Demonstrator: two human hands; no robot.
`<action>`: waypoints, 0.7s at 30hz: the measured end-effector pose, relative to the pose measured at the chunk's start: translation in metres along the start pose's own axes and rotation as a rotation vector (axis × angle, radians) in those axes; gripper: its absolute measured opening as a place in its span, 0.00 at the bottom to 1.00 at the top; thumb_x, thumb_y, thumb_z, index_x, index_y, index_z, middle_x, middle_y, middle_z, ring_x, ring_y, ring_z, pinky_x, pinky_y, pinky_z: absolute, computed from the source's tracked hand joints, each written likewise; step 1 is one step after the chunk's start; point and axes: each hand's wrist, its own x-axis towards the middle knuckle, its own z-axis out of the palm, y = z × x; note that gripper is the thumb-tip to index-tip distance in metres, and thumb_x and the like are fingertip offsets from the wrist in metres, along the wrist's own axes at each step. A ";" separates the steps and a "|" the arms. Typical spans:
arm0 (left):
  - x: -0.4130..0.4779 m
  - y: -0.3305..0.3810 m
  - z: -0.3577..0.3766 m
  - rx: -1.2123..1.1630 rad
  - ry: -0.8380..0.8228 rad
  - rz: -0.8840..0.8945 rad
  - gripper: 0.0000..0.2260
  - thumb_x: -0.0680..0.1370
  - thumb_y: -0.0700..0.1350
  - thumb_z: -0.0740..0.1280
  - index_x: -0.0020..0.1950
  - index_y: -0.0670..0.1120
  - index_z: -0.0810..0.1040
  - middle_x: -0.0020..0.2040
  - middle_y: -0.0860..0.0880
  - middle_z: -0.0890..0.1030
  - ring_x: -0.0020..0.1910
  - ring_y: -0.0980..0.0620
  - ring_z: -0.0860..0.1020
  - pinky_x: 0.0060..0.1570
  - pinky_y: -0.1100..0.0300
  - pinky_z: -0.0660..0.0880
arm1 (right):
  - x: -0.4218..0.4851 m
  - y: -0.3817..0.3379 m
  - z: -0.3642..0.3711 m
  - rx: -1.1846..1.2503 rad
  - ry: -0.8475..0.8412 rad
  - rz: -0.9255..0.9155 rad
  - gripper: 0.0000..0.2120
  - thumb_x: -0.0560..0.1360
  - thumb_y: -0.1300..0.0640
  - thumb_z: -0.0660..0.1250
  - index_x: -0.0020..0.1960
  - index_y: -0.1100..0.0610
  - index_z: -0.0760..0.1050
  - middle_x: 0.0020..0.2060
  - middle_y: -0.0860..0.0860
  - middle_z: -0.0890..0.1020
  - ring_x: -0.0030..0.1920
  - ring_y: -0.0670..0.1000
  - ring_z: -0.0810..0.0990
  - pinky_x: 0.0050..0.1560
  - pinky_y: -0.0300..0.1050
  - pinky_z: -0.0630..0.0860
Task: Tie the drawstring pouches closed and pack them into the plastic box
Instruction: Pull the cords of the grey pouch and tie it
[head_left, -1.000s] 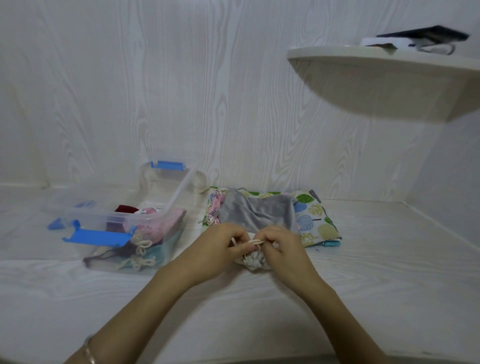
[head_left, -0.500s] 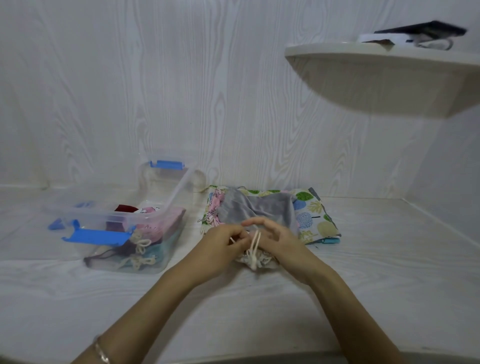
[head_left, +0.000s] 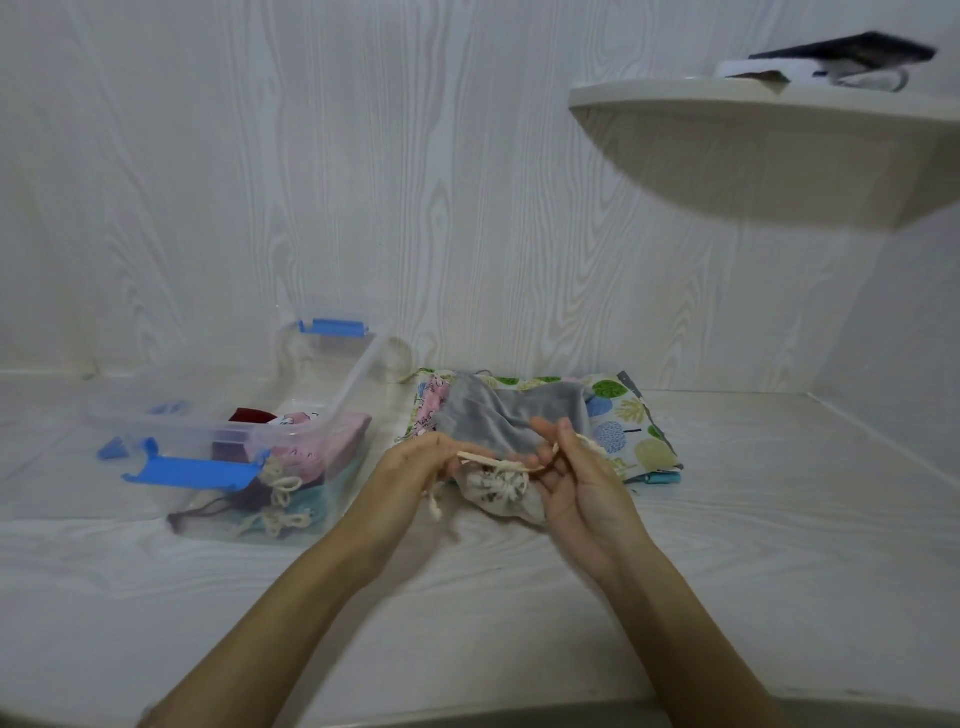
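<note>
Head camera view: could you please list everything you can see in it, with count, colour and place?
Plastic box: one, clear with blue latches, left on the surface, open.
Packed pouches: several, pink, maroon, teal, inside the box.
Small pouch: one, cream patterned, between the hands.
Drawstring: cream, stretched between both hands.
Grey pouch: one, atop the stack behind.
Printed pouches: several, leaf and pink prints, beneath the grey one.
Shelf: one, white, upper right, holding dark and white items.
Left hand: pinching the cord.
Right hand: pinching the cord.
</note>
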 end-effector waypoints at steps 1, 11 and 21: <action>0.001 -0.001 0.001 -0.127 0.032 -0.016 0.17 0.80 0.40 0.56 0.49 0.25 0.74 0.49 0.40 0.84 0.53 0.43 0.81 0.60 0.53 0.73 | 0.000 0.000 -0.001 0.012 0.003 0.000 0.15 0.76 0.53 0.64 0.50 0.63 0.82 0.29 0.50 0.72 0.32 0.47 0.76 0.55 0.47 0.79; -0.007 0.006 0.007 0.154 0.020 0.066 0.11 0.77 0.40 0.67 0.35 0.39 0.78 0.32 0.51 0.76 0.32 0.59 0.72 0.36 0.69 0.68 | -0.005 -0.002 0.008 -1.296 -0.359 0.085 0.16 0.77 0.57 0.66 0.30 0.56 0.71 0.24 0.49 0.64 0.26 0.45 0.58 0.29 0.41 0.57; 0.019 -0.002 0.018 0.581 0.176 0.111 0.09 0.72 0.54 0.72 0.48 0.52 0.78 0.47 0.56 0.76 0.46 0.59 0.74 0.46 0.64 0.71 | -0.012 0.002 -0.001 -0.960 -0.345 0.114 0.40 0.66 0.29 0.68 0.44 0.70 0.75 0.41 0.64 0.80 0.39 0.61 0.76 0.44 0.56 0.70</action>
